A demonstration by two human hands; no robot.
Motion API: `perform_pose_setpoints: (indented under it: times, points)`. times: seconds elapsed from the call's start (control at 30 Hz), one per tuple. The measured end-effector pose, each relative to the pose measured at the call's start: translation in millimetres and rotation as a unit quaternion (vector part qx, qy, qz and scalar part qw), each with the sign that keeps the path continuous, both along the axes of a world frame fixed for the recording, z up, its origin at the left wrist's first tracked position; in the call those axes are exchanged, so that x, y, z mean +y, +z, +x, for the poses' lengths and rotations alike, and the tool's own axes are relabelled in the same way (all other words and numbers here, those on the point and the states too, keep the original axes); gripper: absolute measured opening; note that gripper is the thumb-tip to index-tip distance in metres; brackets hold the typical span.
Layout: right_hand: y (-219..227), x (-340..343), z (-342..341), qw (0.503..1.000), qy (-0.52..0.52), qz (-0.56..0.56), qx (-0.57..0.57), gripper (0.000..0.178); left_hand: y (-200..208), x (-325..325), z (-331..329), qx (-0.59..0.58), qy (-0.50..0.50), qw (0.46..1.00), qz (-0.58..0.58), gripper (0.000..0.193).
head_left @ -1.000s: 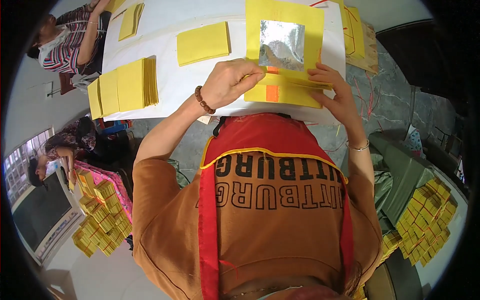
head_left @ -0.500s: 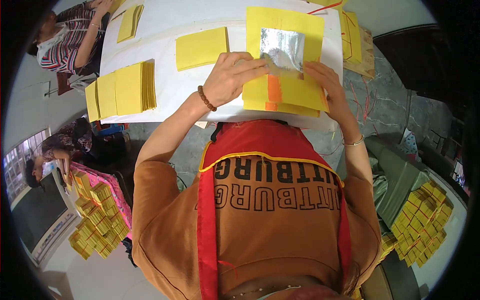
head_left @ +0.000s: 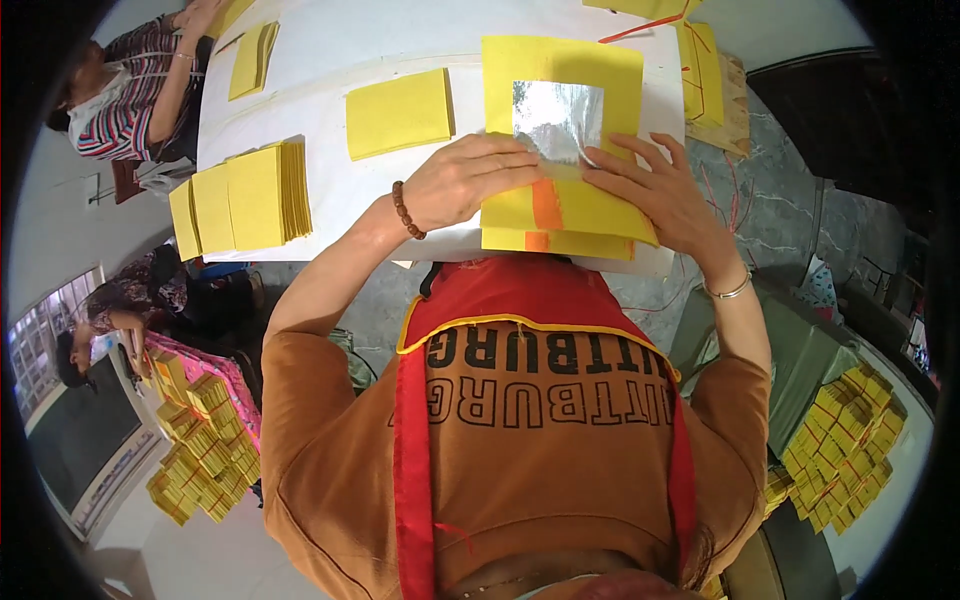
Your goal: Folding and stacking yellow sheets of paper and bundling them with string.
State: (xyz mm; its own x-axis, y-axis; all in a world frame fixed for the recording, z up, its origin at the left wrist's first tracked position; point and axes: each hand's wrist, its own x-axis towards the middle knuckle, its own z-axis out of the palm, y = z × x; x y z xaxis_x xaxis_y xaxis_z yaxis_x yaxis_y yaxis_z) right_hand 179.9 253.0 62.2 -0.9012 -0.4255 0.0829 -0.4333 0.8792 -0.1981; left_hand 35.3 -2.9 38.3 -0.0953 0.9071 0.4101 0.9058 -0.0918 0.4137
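Observation:
A stack of yellow joss paper [head_left: 615, 75] lies at the table's near edge, directly before me. Its top sheet carries a silver foil square [head_left: 560, 112] and, nearer me, an orange stripe [head_left: 547, 204]. Toward me, the sheet's near part is bent up into a flap whose right corner stands off the layer below. My left hand [head_left: 465, 180] rests across the left edge, its fingers straight and close together by the foil's lower edge. On the right side my right hand [head_left: 655, 190] has spread fingers, the tips touching the foil's lower right corner. Both thumbs are hidden.
Yellow paper stacks stand on the white table [head_left: 335, 210]: one mid-table [head_left: 400, 113], a fanned row [head_left: 245, 195] at left. Tied bundles [head_left: 705, 75] sit right. A person in stripes [head_left: 135, 95] works far left; another [head_left: 130, 300] sits beside piled bundles [head_left: 205, 450].
My right hand has slid inward from the right edge, its fingertips now at the foil. My left hand lies flatter over the sheet. The whole table view has shifted slightly downward.

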Motion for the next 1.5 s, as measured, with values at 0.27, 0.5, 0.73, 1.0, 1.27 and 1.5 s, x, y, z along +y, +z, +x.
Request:
perform_pose_setpoints:
  times: [0.27,0.5,0.73,1.0,1.27,1.5]
  points:
    - [-2,5,-12,0.999,0.025,-0.031,-0.017,0.044,4,1,-1,-0.011,-0.005,1.000,0.002,0.028]
    - [-9,2,-13,0.997,0.002,-0.076,-0.015,0.040,7,4,-1,-0.037,0.013,0.999,0.003,0.026]
    - [17,9,-10,0.993,0.010,-0.103,-0.060,0.038,23,6,6,-0.078,0.012,0.997,0.026,0.024]
    - [11,-5,7,0.983,-0.006,-0.171,-0.074,0.032,30,-3,24,-0.159,0.013,0.987,-0.006,0.024]
    - [-12,-12,10,0.833,-0.264,-0.416,-0.251,0.021,35,-1,30,-0.456,0.256,0.835,-0.172,0.025]
    - [-8,-35,0,0.693,-0.365,-0.601,-0.156,0.030,5,11,34,-0.544,0.269,0.795,0.023,0.046]
